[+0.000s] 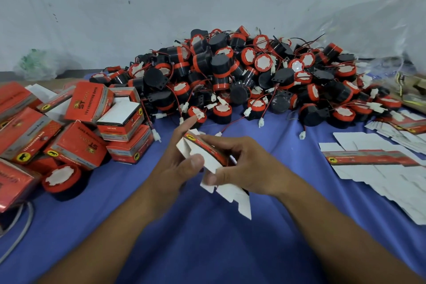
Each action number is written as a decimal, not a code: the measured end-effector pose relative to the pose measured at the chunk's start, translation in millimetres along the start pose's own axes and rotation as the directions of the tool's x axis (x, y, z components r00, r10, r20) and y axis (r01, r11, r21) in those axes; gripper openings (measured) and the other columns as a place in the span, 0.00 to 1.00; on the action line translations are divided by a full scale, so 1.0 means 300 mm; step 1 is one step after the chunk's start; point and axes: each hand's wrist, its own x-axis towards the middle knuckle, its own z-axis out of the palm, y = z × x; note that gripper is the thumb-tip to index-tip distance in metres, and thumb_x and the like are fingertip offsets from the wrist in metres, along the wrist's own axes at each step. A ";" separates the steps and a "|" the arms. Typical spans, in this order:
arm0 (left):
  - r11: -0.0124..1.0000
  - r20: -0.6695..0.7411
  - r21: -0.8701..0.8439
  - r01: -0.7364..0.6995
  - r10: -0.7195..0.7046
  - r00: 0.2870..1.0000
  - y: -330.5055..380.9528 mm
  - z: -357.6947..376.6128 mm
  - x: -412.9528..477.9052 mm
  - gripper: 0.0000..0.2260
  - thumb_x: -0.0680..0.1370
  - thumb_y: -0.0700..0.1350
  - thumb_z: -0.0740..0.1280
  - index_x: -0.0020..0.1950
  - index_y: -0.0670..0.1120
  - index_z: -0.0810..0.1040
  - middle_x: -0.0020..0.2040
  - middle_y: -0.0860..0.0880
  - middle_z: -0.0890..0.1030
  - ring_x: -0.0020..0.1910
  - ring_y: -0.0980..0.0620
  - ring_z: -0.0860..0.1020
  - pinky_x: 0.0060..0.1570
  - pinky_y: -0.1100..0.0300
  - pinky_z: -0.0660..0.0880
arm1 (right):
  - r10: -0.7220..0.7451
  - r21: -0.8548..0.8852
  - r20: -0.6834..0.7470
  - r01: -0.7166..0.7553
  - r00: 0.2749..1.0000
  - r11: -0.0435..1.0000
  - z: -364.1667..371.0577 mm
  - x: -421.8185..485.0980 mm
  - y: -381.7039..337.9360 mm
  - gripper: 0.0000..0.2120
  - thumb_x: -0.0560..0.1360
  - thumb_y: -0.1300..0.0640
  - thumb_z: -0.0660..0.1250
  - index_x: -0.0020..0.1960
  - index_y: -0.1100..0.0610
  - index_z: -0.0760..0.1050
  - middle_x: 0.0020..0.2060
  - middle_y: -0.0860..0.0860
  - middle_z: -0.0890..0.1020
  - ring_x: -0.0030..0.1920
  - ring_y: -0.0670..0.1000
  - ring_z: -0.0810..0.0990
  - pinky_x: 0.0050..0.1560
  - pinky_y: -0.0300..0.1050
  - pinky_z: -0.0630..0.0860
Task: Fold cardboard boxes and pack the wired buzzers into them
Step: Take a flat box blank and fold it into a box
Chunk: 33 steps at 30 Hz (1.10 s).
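Both hands hold one flat, unfolded cardboard box (204,153), red and grey print on the outside, white inside, its flaps hanging down toward me. My left hand (177,163) grips its left side with the thumb on the white inner face and the index finger stretched out. My right hand (244,168) pinches its right side. A big heap of black-and-red wired buzzers (242,76) with white connectors lies behind the hands. One single buzzer (63,180) stands at the left near the folded boxes.
Several folded red boxes (76,122) are piled at the left. A stack of flat box blanks (380,163) lies at the right. A blue cloth (196,237) covers the table. A clear plastic bag (380,30) sits at the back right, a grey cable (20,233) at the left edge.
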 end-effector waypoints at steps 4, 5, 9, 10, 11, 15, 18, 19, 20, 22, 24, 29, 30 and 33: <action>1.000 -0.073 0.021 0.021 -0.020 0.997 -0.015 -0.016 0.020 0.33 0.62 0.59 0.79 0.65 0.58 0.73 0.62 0.41 0.76 0.62 0.41 0.77 0.59 0.47 0.78 | 0.030 0.068 -0.070 -0.026 0.997 0.997 -0.019 -0.001 -0.003 0.34 0.64 0.29 0.72 0.67 0.40 0.77 0.52 0.44 0.85 0.50 0.47 0.83 0.51 0.43 0.79; 0.999 -0.097 0.031 0.018 -0.015 0.995 -0.022 -0.013 0.022 0.29 0.65 0.55 0.77 0.63 0.54 0.74 0.60 0.38 0.77 0.61 0.38 0.77 0.58 0.47 0.78 | 0.040 0.094 -0.059 -0.035 0.997 0.995 -0.021 -0.003 -0.004 0.34 0.64 0.29 0.72 0.66 0.41 0.77 0.49 0.42 0.85 0.47 0.45 0.82 0.48 0.39 0.77; 0.998 -0.128 0.029 0.061 -0.057 0.990 -0.058 -0.002 0.018 0.25 0.65 0.52 0.72 0.60 0.50 0.72 0.52 0.47 0.83 0.54 0.47 0.81 0.48 0.57 0.78 | 0.121 0.102 0.020 -0.123 0.992 0.987 -0.014 -0.007 0.009 0.39 0.62 0.30 0.74 0.68 0.48 0.77 0.53 0.43 0.84 0.52 0.41 0.80 0.53 0.37 0.75; 0.997 -0.136 0.033 0.067 -0.062 0.989 -0.064 -0.003 0.018 0.23 0.65 0.51 0.71 0.60 0.54 0.74 0.53 0.49 0.83 0.55 0.49 0.81 0.49 0.57 0.78 | 0.126 0.129 0.054 -0.132 0.991 0.983 -0.020 -0.008 0.012 0.39 0.63 0.32 0.75 0.69 0.48 0.76 0.56 0.44 0.84 0.55 0.42 0.80 0.55 0.38 0.75; 0.997 -0.142 0.035 0.068 -0.062 0.988 -0.071 -0.006 0.020 0.21 0.66 0.48 0.70 0.58 0.59 0.76 0.54 0.50 0.83 0.56 0.49 0.81 0.50 0.55 0.78 | 0.129 0.179 0.088 -0.143 0.988 0.973 -0.031 -0.010 0.015 0.38 0.64 0.36 0.77 0.70 0.48 0.75 0.58 0.45 0.83 0.58 0.45 0.81 0.56 0.39 0.76; 0.996 -0.130 0.046 0.083 -0.076 0.989 -0.067 -0.007 0.024 0.24 0.66 0.41 0.61 0.55 0.64 0.80 0.52 0.52 0.84 0.52 0.51 0.80 0.45 0.60 0.76 | 0.113 0.340 0.174 -0.167 0.978 0.925 -0.071 -0.015 0.027 0.33 0.67 0.58 0.79 0.70 0.48 0.73 0.58 0.50 0.81 0.58 0.52 0.81 0.55 0.43 0.78; 0.987 -0.163 0.078 0.141 -0.127 0.978 -0.066 -0.010 0.020 0.26 0.64 0.42 0.61 0.58 0.60 0.80 0.50 0.54 0.84 0.51 0.52 0.79 0.45 0.61 0.74 | 0.130 0.334 0.105 -0.158 0.986 0.929 -0.073 -0.012 0.042 0.34 0.65 0.60 0.79 0.68 0.49 0.71 0.52 0.55 0.78 0.51 0.54 0.81 0.50 0.44 0.79; 0.982 -0.149 0.123 0.146 -0.127 0.981 -0.066 -0.014 0.021 0.27 0.64 0.42 0.60 0.61 0.59 0.78 0.50 0.57 0.84 0.49 0.55 0.79 0.43 0.64 0.74 | 0.143 0.313 0.060 -0.155 0.988 0.937 -0.072 -0.008 0.046 0.34 0.65 0.60 0.79 0.67 0.50 0.71 0.49 0.55 0.77 0.49 0.54 0.80 0.48 0.45 0.79; 0.975 -0.127 0.170 0.145 -0.124 0.984 -0.068 -0.016 0.022 0.30 0.64 0.41 0.60 0.64 0.58 0.76 0.51 0.59 0.84 0.48 0.59 0.79 0.41 0.67 0.75 | 0.157 0.288 0.006 -0.152 0.988 0.945 -0.070 -0.003 0.051 0.33 0.65 0.60 0.79 0.66 0.50 0.71 0.46 0.53 0.77 0.46 0.54 0.80 0.45 0.45 0.79; 0.966 -0.066 0.220 0.136 -0.124 0.990 -0.056 -0.005 0.015 0.33 0.65 0.40 0.60 0.67 0.63 0.73 0.54 0.61 0.82 0.47 0.60 0.78 0.40 0.67 0.75 | 0.184 0.273 -0.123 -0.145 0.975 0.951 -0.061 0.007 0.055 0.29 0.66 0.63 0.75 0.63 0.50 0.73 0.41 0.50 0.76 0.42 0.53 0.77 0.38 0.43 0.78; 0.968 0.024 0.238 0.081 -0.089 0.996 -0.046 0.004 0.007 0.32 0.67 0.41 0.62 0.64 0.71 0.73 0.58 0.61 0.80 0.53 0.60 0.77 0.47 0.66 0.76 | 0.225 0.347 -0.227 -0.137 0.948 0.928 -0.060 0.013 0.059 0.25 0.66 0.67 0.71 0.62 0.52 0.75 0.39 0.50 0.76 0.37 0.50 0.76 0.37 0.44 0.75; 0.971 0.010 0.234 0.042 -0.046 0.999 -0.022 0.002 0.034 0.34 0.64 0.74 0.68 0.64 0.59 0.74 0.65 0.58 0.75 0.69 0.57 0.70 0.68 0.55 0.69 | 0.242 0.528 -0.230 -0.088 0.942 0.844 -0.068 0.009 0.060 0.21 0.68 0.71 0.68 0.58 0.56 0.81 0.42 0.56 0.77 0.39 0.52 0.77 0.53 0.52 0.76; 0.966 0.015 0.256 0.025 -0.030 0.999 -0.024 -0.004 0.034 0.36 0.63 0.77 0.66 0.64 0.58 0.75 0.64 0.58 0.75 0.68 0.57 0.71 0.65 0.58 0.71 | 0.243 0.544 -0.223 -0.086 0.944 0.834 -0.064 0.009 0.057 0.20 0.69 0.72 0.68 0.57 0.56 0.82 0.42 0.56 0.77 0.40 0.52 0.77 0.53 0.52 0.77; 0.967 0.042 0.256 -0.012 0.001 0.999 -0.020 -0.008 0.012 0.21 0.71 0.67 0.68 0.61 0.62 0.77 0.54 0.61 0.79 0.56 0.62 0.76 0.53 0.70 0.72 | 0.257 0.521 -0.228 -0.105 0.939 0.847 -0.046 0.010 0.052 0.19 0.74 0.75 0.65 0.56 0.57 0.82 0.44 0.59 0.78 0.42 0.55 0.76 0.52 0.51 0.75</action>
